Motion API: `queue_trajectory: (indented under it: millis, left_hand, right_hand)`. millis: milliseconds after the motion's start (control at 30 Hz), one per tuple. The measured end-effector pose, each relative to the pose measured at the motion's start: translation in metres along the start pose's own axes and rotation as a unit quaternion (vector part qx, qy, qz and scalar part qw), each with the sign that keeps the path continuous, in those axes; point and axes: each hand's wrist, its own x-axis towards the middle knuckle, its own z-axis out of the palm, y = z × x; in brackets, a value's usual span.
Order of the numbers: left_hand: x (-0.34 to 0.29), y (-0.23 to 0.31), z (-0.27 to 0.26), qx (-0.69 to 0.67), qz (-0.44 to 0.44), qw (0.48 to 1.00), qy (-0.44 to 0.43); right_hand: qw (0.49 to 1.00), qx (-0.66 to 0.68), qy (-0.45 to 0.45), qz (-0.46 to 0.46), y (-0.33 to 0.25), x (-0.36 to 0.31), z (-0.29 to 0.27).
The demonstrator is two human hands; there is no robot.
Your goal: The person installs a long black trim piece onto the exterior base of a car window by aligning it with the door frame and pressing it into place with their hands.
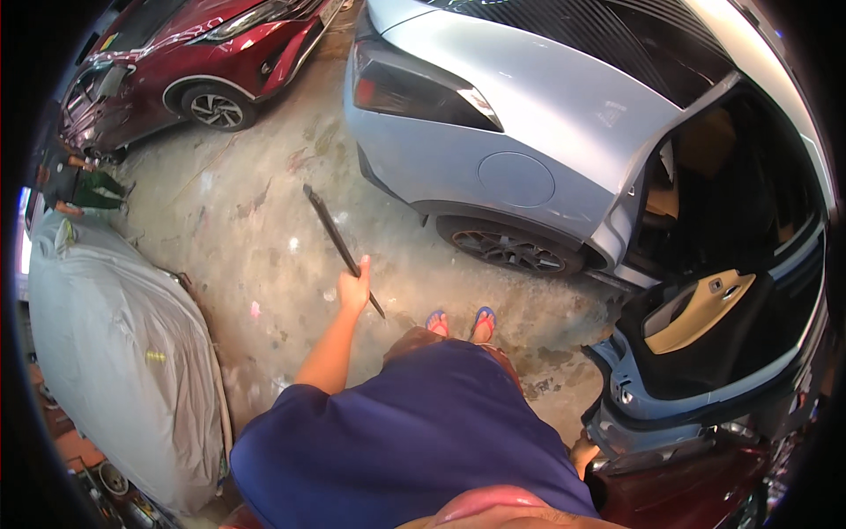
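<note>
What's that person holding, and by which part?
The left grip holds a dark strip toward its nearer end; whether the right grip holds the door is unclear.

Pale glare spotted the grey concrete floor [273, 282] and glossy silver-blue car [573, 141]. Fisheye distortion curved the black-rimmed edges.

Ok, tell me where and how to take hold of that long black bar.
Probably wrap the bare stretch of the black bar just beyond the left grip, from the right: it is slim and slanted, while the left forearm lies left.
</note>
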Motion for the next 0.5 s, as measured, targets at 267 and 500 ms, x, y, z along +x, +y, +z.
queue_trajectory:
  millis: [267, 500]
  left_hand:
    - [-0.014, 0.053, -0.031, 0.062, 0.024, 0.996, 0.059]
    - [-0.02, 0.111, -0.04, -0.089, 0.167, 0.966, 0.179]
  right_hand:
    - [0.982, 0.099, -0.139, 0.079, -0.088, 0.012, 0.064]
    - [0.947, 0.122, -0.233, -0.183, -0.206, 0.062, 0.172]
